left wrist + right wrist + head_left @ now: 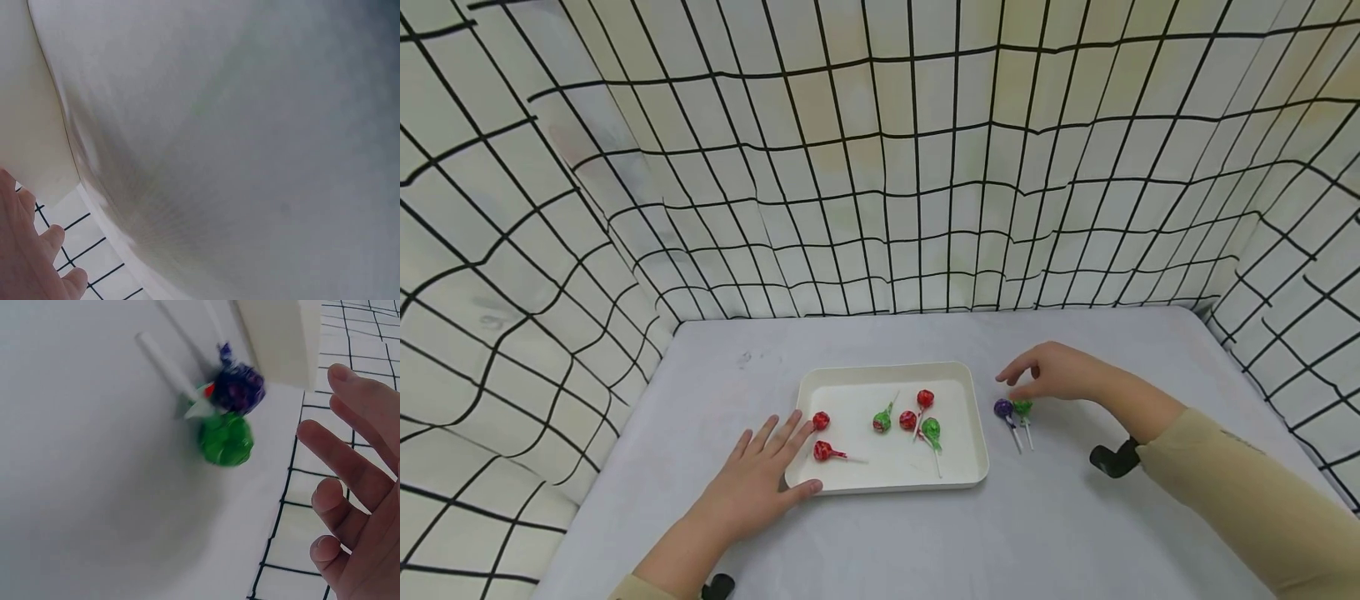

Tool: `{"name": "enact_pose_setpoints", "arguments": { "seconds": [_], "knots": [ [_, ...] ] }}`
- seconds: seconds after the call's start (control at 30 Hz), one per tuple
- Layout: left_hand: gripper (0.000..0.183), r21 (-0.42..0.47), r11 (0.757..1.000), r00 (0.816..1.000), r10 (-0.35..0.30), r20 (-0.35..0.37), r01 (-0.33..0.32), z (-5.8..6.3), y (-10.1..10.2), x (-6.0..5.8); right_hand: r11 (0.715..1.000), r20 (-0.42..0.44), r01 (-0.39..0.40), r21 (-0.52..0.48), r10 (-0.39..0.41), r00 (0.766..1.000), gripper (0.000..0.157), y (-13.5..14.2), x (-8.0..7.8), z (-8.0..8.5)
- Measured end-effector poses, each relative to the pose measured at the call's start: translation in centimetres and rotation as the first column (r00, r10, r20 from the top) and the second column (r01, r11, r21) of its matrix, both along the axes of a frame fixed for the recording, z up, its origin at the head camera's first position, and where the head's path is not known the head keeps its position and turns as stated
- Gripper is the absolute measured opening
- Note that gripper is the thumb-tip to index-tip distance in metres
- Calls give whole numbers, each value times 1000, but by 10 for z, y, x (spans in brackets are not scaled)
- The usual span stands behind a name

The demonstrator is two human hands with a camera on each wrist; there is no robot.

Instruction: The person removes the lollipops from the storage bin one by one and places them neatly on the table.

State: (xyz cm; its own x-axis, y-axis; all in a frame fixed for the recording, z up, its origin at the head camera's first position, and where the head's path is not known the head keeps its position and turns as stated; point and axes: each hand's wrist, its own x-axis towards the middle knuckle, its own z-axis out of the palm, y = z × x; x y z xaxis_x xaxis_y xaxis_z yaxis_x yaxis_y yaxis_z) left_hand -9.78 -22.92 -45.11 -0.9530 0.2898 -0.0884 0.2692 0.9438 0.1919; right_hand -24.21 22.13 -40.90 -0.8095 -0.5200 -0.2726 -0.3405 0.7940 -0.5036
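Head cam: I've L hand (pixel 763 479), fingers spread straight, at tray (pixel 850 396) rim, approx 8 o'clock. R hand (pixel 1060 372) holds nothing, fingers loosely bent, just beside purple lolly (pixel 1003 408) & green lolly (pixel 1023 407) on worktop (pixel 1052 525), tray's 3 o'clock. Six red/green lollies (pixel 823 451) lie in tray.

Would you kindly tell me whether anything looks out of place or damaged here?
The purple lollipop and green lollipop near the right hand look out of place: they lie on the table beside the tray, while the other lollipops are in it. I see nothing spilled or plainly damaged.
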Motion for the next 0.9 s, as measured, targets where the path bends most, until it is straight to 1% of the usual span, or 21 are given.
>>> {"name": "enact_pose_setpoints", "arguments": {
  "seconds": [0.13,0.33,0.47,0.6,0.9],
  "knots": [
    [89,1,1000,1000,-1,5,1,1,1,0,1000,-4,-20,-5,20,1000,33,-13,0,4],
    [89,-4,1000,1000,-5,-3,5,2,1,0,998,-16,-53,-25,53,998,33,-37,1,4],
    [88,-5,1000,1000,-6,1,6,4,1,0,994,-18,-96,-50,95,995,32,-54,2,5],
    [88,-15,1000,1000,-3,2,3,3,1,0,989,-31,-140,-54,139,990,32,-68,4,8],
    [89,-17,1000,1000,3,6,-3,1,0,0,979,-34,-193,-68,191,981,32,-87,5,14]
  ]
}}
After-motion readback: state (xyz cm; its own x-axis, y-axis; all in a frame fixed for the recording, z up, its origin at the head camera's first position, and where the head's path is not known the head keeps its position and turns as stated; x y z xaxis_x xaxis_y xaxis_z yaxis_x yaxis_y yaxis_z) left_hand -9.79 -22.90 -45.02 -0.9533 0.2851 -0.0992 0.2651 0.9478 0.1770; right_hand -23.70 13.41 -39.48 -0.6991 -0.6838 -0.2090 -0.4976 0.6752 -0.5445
